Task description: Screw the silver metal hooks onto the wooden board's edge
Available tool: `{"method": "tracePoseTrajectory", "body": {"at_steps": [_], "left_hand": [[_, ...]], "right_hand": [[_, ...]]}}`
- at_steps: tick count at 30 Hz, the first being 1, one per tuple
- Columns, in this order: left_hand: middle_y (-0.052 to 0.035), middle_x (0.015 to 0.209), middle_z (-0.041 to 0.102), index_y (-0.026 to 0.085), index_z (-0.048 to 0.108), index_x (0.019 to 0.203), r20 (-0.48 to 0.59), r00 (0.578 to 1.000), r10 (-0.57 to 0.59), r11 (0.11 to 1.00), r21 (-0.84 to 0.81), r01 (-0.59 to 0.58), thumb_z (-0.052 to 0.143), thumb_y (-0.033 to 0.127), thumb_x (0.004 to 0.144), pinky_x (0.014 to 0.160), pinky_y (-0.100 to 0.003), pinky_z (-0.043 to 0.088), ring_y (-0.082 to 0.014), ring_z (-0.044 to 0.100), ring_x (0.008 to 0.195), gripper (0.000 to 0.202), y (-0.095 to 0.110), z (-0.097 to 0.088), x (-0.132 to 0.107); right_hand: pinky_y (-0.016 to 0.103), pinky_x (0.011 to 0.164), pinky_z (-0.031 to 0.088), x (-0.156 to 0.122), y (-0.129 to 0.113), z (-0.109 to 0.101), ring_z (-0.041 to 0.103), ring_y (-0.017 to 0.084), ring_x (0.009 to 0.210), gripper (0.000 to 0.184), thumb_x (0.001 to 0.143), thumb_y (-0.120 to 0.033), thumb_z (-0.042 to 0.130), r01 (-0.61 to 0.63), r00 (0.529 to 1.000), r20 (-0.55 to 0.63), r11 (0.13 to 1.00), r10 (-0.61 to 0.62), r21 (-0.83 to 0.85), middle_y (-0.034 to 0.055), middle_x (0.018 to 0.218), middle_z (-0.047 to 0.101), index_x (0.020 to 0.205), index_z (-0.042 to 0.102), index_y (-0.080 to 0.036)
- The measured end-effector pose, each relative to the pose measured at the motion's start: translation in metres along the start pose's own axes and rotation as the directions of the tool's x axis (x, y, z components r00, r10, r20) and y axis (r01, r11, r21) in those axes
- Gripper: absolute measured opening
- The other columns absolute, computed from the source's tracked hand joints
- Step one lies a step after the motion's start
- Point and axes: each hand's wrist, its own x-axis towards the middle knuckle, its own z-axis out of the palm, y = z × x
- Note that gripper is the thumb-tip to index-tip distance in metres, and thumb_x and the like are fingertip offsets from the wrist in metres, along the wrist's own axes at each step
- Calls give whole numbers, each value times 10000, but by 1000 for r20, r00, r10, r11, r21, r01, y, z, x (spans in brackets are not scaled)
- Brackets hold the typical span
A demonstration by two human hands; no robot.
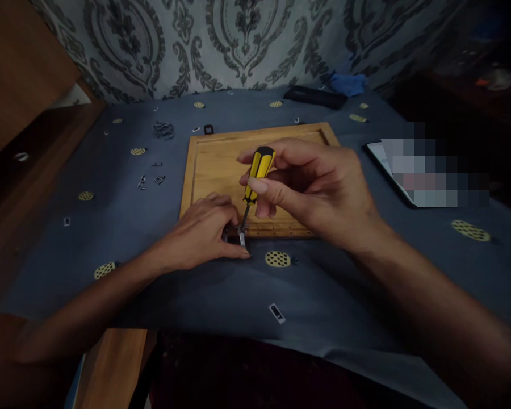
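A screwdriver [262, 167] with a yellow and black handle is gripped in my right hand [323, 187], its shaft slanting down to the left. Its tip meets a small metal hook [242, 238] at the front edge of a wooden board [221, 165]. Against that edge, my left hand [204, 230] pinches the hook between thumb and fingers. A row of small dark holes runs along the board's near edge. Whether a screw sits under the tip is too small to make out.
Left of the board lie several small screws [142, 182] and a pile of metal hooks [164, 130]. A black case [315, 97] and a blue cloth [348, 83] are at the back. To the right rests a phone or tablet [387, 170], partly blurred out.
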Motion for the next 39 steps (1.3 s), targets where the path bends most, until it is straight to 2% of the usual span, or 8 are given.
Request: {"method": "tracePoseTrajectory", "body": {"at_steps": [6, 9, 11, 17, 22, 30, 36, 39], "left_hand": [[-66, 997, 640, 167, 631, 862, 14, 1000, -7, 1000, -14, 8, 889, 393, 756, 826, -369, 460, -284, 584, 1002, 359, 2, -2, -1], [-48, 951, 625, 169, 620, 851, 7, 1000, -6, 1000, -10, 6, 901, 402, 742, 825, -361, 449, -273, 580, 978, 380, 3, -2, 0], [-42, 944, 624, 170, 626, 871, 3, 1000, -9, 1000, -5, 9, 902, 401, 742, 830, -359, 443, -272, 577, 987, 382, 3, -2, 0], [-40, 944, 620, 170, 629, 873, 5, 1000, -15, 1000, -8, 15, 897, 416, 748, 808, -352, 436, -266, 575, 981, 384, 1, -1, -1], [-47, 974, 632, 176, 626, 866, -2, 1000, 2, 1000, -7, -2, 890, 425, 753, 835, -369, 441, -273, 575, 1002, 380, 0, 1, -1], [-67, 1033, 649, 168, 627, 877, 25, 999, -19, 1000, 4, 19, 882, 420, 765, 853, -384, 451, -281, 577, 1026, 375, 3, -2, 0], [-70, 1043, 653, 161, 645, 906, 20, 999, -31, 999, -9, 31, 885, 427, 757, 863, -392, 469, -283, 581, 1027, 387, 1, 0, -1], [-67, 1016, 648, 163, 648, 899, 7, 1000, -24, 1000, -8, 24, 887, 442, 748, 856, -398, 474, -288, 586, 1019, 397, 0, 1, -1]], "right_hand": [[202, 386, 486, -5, 12, 11, 588, 80, 463, 424, 725, -450, 912, 54, 976, -213, 998, -55, -11, -75, 726, 640, 811, 548, -251], [206, 371, 487, -5, 8, 12, 551, 63, 459, 415, 742, -454, 900, 109, 944, -312, 994, -108, -16, -62, 816, 650, 814, 545, -254], [216, 363, 493, -5, 3, 10, 542, 64, 453, 394, 760, -430, 892, 115, 937, -332, 993, -110, -5, -60, 804, 626, 791, 541, -252], [216, 349, 475, -8, 5, 8, 525, 61, 437, 384, 758, -436, 897, 111, 961, -254, 994, -112, -19, -49, 782, 600, 786, 563, -246], [206, 387, 511, -10, 9, 10, 570, 70, 476, 369, 762, -414, 897, 105, 962, -251, 994, -109, -31, -47, 796, 611, 810, 569, -251], [182, 390, 497, -10, 12, 10, 591, 61, 469, 368, 766, -394, 893, 79, 971, -227, 997, -79, -8, -68, 757, 590, 812, 559, -244], [210, 461, 537, -9, 2, 0, 646, 92, 555, 385, 763, -394, 898, -2, 998, -65, 1000, 2, -5, -47, 811, 691, 863, 560, -240], [213, 496, 557, -7, -5, -6, 667, 86, 551, 300, 846, -404, 831, -23, 999, 48, 1000, 22, 3, -36, 827, 711, 955, 622, -219]]}}
